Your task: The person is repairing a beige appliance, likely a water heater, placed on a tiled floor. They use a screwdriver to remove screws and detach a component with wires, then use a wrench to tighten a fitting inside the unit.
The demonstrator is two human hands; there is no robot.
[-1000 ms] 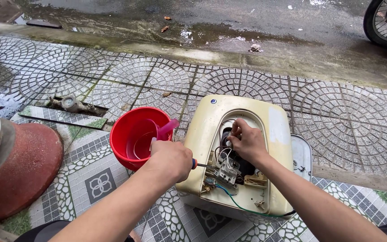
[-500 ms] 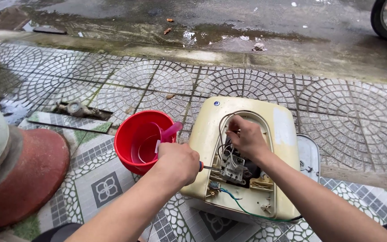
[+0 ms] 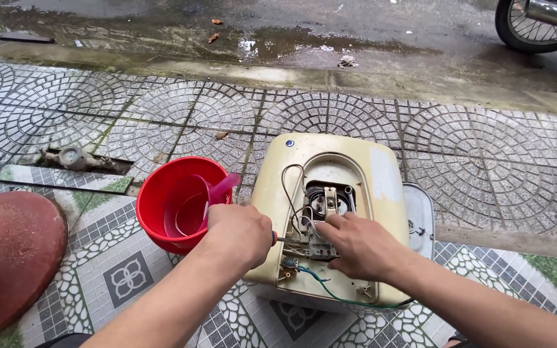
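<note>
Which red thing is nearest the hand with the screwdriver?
The red bucket holding a pink scoop, right beside the left hand. The big red dome sits farther off at the frame's left edge.

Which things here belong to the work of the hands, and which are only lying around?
In use:
- cream plastic water heater casing
- screwdriver in left hand
- grey wiring block under right hand

Lying about:
- red plastic bucket
- pink scoop
- white cover panel

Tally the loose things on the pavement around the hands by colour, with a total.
Red: 1, bucket
Pink: 1, scoop inside the bucket
Cream: 1, opened water heater under both hands
White: 1, cover panel beside the heater
Total: 4
</note>
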